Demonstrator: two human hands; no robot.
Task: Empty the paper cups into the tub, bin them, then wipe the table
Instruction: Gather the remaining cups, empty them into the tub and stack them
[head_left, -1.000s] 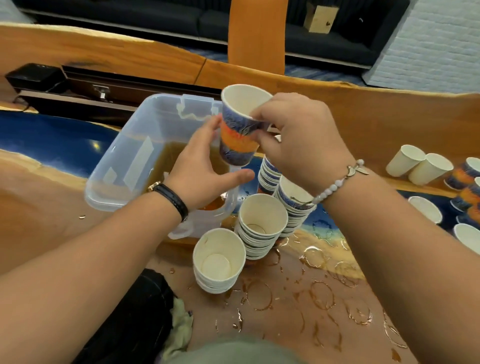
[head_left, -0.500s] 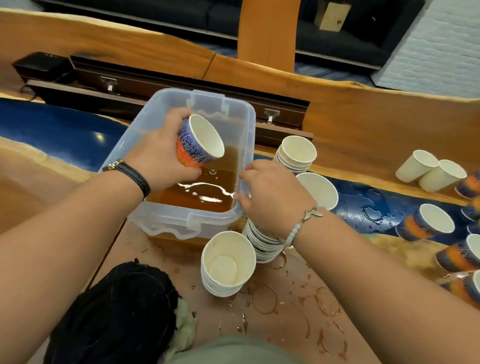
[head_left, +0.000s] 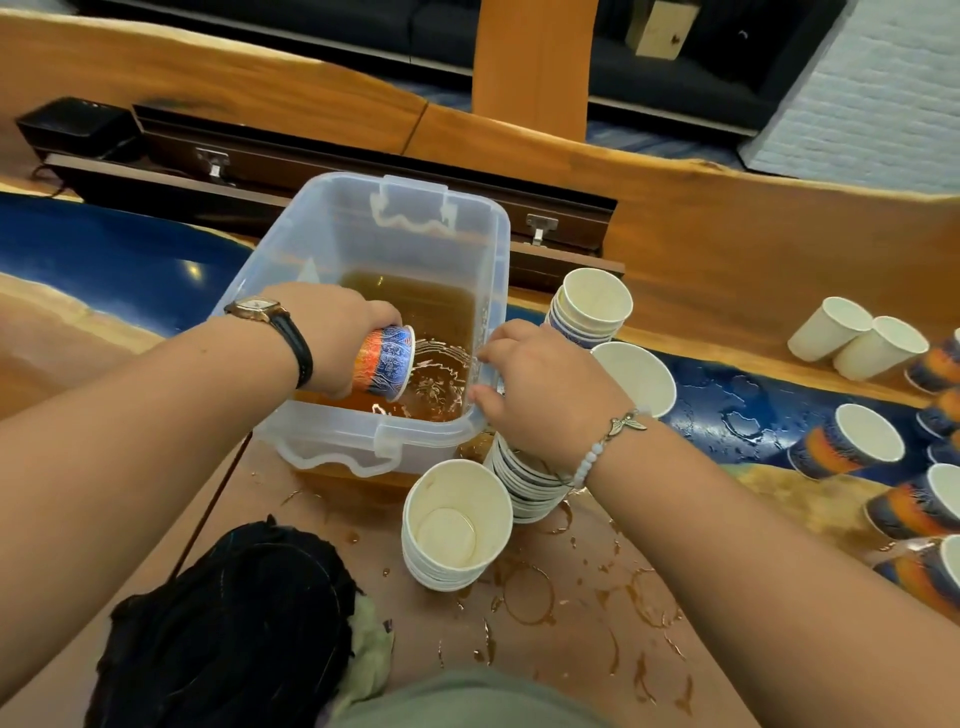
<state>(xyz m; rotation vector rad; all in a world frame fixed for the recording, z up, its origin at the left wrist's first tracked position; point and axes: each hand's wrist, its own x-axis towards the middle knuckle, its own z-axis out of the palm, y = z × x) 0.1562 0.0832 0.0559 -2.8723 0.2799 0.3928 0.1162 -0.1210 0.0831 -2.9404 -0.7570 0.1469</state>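
My left hand (head_left: 332, 338) grips a blue and orange paper cup (head_left: 384, 364), tipped on its side with its mouth toward the brown liquid inside the clear plastic tub (head_left: 410, 223). The liquid ripples below the cup. My right hand (head_left: 540, 389) rests on the tub's right rim, above a stack of nested cups (head_left: 524, 483). Another stack of empty cups (head_left: 457, 530) stands in front of the tub, and a third stack (head_left: 592, 306) stands at its right side.
Several loose cups (head_left: 852, 441) lie on their sides at the right, two white ones (head_left: 857, 338) further back. Brown rings and drips (head_left: 530, 597) cover the wooden table. A dark cloth (head_left: 228, 623) lies at the near left. A dark ledge (head_left: 363, 161) runs behind the tub.
My left hand carried the cup from above the stacks into the tub and tipped it lower toward the liquid. My right hand let go of the cup and moved to the tub's rim.
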